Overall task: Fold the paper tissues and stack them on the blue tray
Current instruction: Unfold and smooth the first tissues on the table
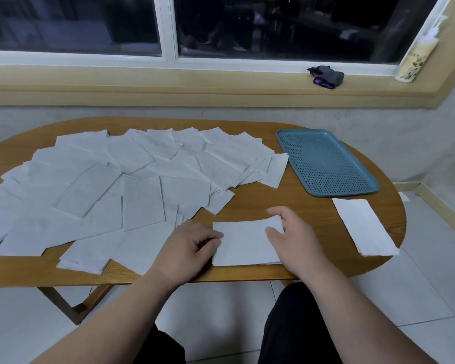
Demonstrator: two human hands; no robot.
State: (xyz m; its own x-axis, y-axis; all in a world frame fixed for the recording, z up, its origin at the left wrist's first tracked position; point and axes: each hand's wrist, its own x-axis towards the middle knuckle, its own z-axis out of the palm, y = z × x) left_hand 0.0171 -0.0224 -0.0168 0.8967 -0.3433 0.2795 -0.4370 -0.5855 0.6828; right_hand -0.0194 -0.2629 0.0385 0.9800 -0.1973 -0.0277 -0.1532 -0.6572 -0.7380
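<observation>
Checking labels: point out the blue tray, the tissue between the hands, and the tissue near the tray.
blue tray (326,164): head view, perforated floor.
tissue between the hands (244,243): head view, centre.
tissue near the tray (363,227): head view, top face.

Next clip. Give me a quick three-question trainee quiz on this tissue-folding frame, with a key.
1. True or false: the blue tray already holds tissues.
2. The tissue at the table's near edge is gripped by: A) no hand B) one hand C) both hands.
3. On which side of the person are the loose tissues spread?
Key: 1 false; 2 C, left hand and right hand; 3 left.
</observation>
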